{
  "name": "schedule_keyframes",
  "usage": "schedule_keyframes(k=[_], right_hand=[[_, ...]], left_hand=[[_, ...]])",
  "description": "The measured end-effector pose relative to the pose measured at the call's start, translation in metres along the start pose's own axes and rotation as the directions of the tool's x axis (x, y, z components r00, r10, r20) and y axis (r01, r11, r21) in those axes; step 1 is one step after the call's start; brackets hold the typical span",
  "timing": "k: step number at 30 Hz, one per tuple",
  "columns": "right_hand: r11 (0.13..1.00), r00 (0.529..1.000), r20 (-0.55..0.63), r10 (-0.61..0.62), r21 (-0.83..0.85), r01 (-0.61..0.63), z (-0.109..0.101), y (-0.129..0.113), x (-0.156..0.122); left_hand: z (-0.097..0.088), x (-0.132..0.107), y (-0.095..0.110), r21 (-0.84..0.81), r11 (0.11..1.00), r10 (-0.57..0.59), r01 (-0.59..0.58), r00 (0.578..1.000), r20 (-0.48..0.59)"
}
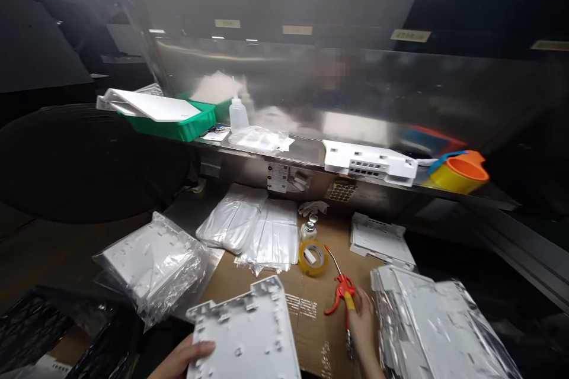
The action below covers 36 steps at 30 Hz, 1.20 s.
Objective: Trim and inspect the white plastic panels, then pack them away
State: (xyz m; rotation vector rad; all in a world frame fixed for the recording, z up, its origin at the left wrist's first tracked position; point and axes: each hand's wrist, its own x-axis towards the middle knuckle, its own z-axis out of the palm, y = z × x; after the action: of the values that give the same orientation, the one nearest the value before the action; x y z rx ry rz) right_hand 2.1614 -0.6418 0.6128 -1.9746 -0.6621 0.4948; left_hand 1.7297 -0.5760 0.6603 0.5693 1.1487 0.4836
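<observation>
My left hand (189, 355) grips the left edge of a white plastic cover (249, 337), thumb on its inner face, which shows small clips and posts. The cover tilts toward me, its lower part cut off by the frame. My right hand (363, 320) closes around the handle of a red air blow gun (343, 287) with a yellow collar and a hose running down. The nozzle points up and away, over the cardboard (315, 337). Some of the right fingers are hidden behind the gun. A roll of yellow tape (323, 266) lies just beyond the nozzle.
Bagged white covers are stacked at left (153, 260) and right (448, 320). Clear plastic bags (271, 234) lie behind, beside a small bottle (308, 228). A metal shelf (304, 151) crosses above, bearing a green bin (178, 129), a squeeze bottle (239, 113) and a yellow cup (460, 176).
</observation>
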Motion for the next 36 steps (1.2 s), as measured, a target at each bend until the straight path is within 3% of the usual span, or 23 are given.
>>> schedule_keyframes(k=[1,3,5,7,8,10,14,16,20,24,29,36], right_hand=[[1.0,0.999,0.037,-0.003,0.03,0.001,-0.002,-0.004,-0.008],[0.983,0.976,0.209,0.063,0.157,-0.097,-0.006,-0.014,-0.029],[0.89,0.879,0.459,0.131,0.336,-0.309,-0.011,-0.024,-0.051],[0.694,0.775,0.614,0.149,0.493,-0.524,-0.017,-0.034,-0.069],[0.599,0.758,0.634,0.154,0.55,-0.582,-0.021,-0.038,-0.075],[0.499,0.783,0.59,0.196,0.627,-0.598,-0.028,-0.045,-0.081],[0.467,0.815,0.512,0.27,0.671,-0.576,-0.049,-0.053,-0.078],[0.451,0.846,0.432,0.313,0.716,-0.533,-0.061,-0.055,-0.076],[0.407,0.89,0.259,0.375,0.817,-0.409,-0.085,-0.062,-0.076],[0.4,0.895,0.186,0.406,0.844,-0.357,-0.105,-0.072,-0.077],[0.411,0.884,0.172,0.434,0.836,-0.364,-0.113,-0.077,-0.078],[0.423,0.877,0.184,0.444,0.82,-0.386,-0.105,-0.082,-0.079]], left_hand=[[0.015,0.013,0.015,0.134,0.989,0.034,-0.061,0.981,0.192],[0.044,0.039,0.042,0.234,0.968,0.009,-0.09,0.945,0.327],[0.07,0.063,0.063,0.331,0.937,-0.039,-0.111,0.909,0.416],[0.092,0.084,0.078,0.433,0.889,-0.082,-0.147,0.881,0.466],[0.101,0.093,0.083,0.48,0.86,-0.092,-0.174,0.872,0.481],[0.117,0.109,0.088,0.56,0.792,-0.086,-0.243,0.864,0.496],[0.136,0.143,0.083,0.718,0.577,0.02,-0.388,0.886,0.463],[0.137,0.162,0.077,0.8,0.401,0.126,-0.447,0.892,0.435],[0.124,0.197,0.071,0.874,0.022,0.266,-0.485,0.846,0.463],[0.111,0.22,0.076,0.87,-0.202,0.255,-0.449,0.834,0.49],[0.107,0.231,0.082,0.845,-0.283,0.227,-0.454,0.824,0.519],[0.104,0.23,0.074,0.882,-0.186,0.252,-0.432,0.847,0.468]])
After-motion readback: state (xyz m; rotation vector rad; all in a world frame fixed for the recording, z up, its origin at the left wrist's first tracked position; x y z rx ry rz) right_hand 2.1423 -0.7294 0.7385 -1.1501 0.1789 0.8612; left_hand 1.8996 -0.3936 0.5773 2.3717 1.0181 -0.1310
